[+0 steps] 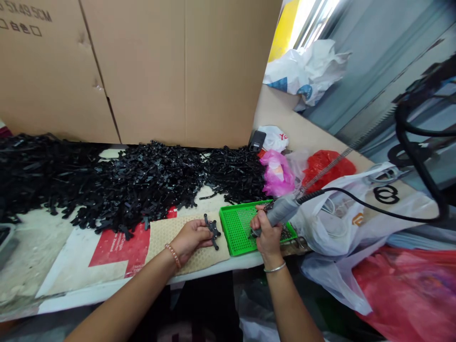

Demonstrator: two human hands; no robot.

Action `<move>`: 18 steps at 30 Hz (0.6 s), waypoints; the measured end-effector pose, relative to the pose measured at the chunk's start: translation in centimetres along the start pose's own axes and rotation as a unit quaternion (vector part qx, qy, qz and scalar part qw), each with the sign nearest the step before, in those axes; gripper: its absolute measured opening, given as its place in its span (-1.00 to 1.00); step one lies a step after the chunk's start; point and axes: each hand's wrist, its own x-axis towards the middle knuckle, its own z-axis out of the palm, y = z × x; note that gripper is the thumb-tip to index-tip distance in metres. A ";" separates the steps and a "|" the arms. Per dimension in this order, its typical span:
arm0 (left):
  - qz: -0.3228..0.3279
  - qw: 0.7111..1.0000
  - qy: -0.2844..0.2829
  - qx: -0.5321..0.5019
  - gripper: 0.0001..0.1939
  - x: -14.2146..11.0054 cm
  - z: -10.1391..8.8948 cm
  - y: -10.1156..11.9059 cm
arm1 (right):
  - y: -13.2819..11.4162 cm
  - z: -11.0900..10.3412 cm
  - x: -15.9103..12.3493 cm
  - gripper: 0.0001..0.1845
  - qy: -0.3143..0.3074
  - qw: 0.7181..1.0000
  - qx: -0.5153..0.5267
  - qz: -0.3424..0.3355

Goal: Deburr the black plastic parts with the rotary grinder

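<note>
My left hand (pixel 195 239) pinches a small black plastic part with several arms (pixel 213 230) above a tan textured mat (pixel 167 232). Wrapped around a grey electric screwdriver (pixel 283 209), my right hand (pixel 267 232) is over the green perforated tray (pixel 237 247). A spring and a black cable run from the tool toward the upper right. Small metal pieces, likely screws (pixel 245 216), lie in the tray. The tool's tip is hard to make out beside my fingers. Behind the mat are heaps of loose black parts (pixel 142 180).
A large cardboard box (pixel 160 71) stands behind the heaps. Pink (pixel 280 173) and red plastic bags (pixel 327 166) lie right of them. White plastic bags (pixel 331 223) hang at the table's right side. A grey container (pixel 5 242) sits at the left edge.
</note>
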 end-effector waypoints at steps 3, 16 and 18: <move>-0.001 1.000 0.004 -0.003 -0.76 0.0 0.1 0.0 | 0.2 -0.2 0.0 -0.74 -0.005 1.000 -0.011 -0.004; 0.000 1.000 0.004 -0.005 -0.78 -0.3 0.3 0.2 | 0.3 -0.4 -0.2 -0.77 -0.012 1.000 -0.018 0.004; -0.002 1.000 0.004 -0.004 -0.78 -0.2 0.2 0.2 | 0.2 -0.3 -0.1 -0.75 -0.008 1.000 -0.014 0.005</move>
